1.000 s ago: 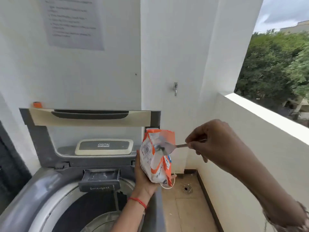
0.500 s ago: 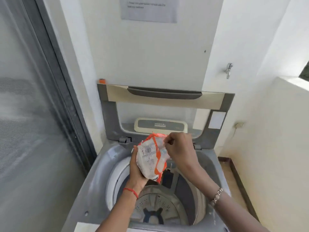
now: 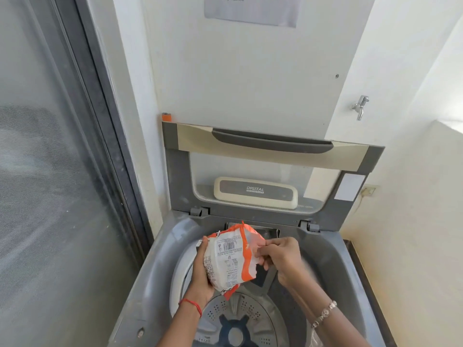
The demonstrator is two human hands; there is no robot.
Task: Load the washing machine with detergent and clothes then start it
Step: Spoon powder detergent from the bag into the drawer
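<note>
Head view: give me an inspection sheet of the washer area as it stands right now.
Surface: grey top-loading washing machine, glass-panelled lid raised upright against the wall.
Job's things: perforated metal drum shows no clothes; orange-and-white detergent pouch held above it; detergent drawer mostly hidden behind the pouch.
Clutter: small orange object on the lid's top left corner.
Hands: left hand grips the pouch from below; right hand pinches its open edge. No spoon visible.
Cables: thin wire hanging from a wall socket at right.
Surroundings: metal wall tap, paper notice, dark-framed screen door at left.
</note>
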